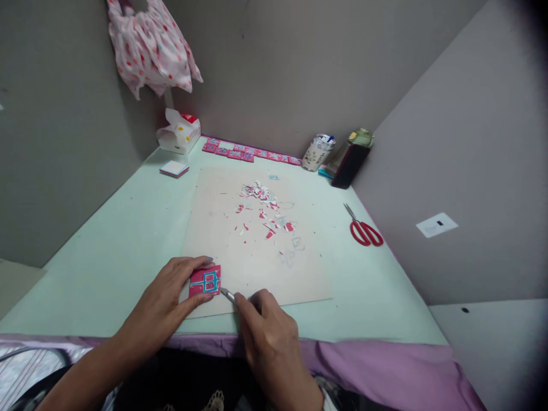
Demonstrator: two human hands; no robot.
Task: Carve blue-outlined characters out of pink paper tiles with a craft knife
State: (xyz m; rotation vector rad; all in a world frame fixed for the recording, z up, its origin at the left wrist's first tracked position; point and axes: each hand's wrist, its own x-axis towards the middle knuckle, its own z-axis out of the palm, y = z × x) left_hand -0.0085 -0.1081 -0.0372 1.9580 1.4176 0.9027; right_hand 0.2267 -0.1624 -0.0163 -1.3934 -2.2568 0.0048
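Observation:
A small square red card (196, 288) with a blue-and-white character drawn on it lies near the front left of a cream board (257, 279). My left hand (171, 288) grips its left part, thumb along the near edge and fingers along the far edge. In my right hand (269, 331) is a craft knife (228, 295), held like a pen. The blade tip is at the card's right edge; I cannot tell whether it touches. Red and white paper scraps (259, 194) are scattered over the middle and back of the board.
Red-handled scissors (366, 233) lie at the right. Along the back stand a white box (177, 137), a row of red cards (257, 153), a pen-filled cup (317, 153) and a dark upright object (350, 165). A stack of square cards (174, 169) sits back left. Grey walls surround the table.

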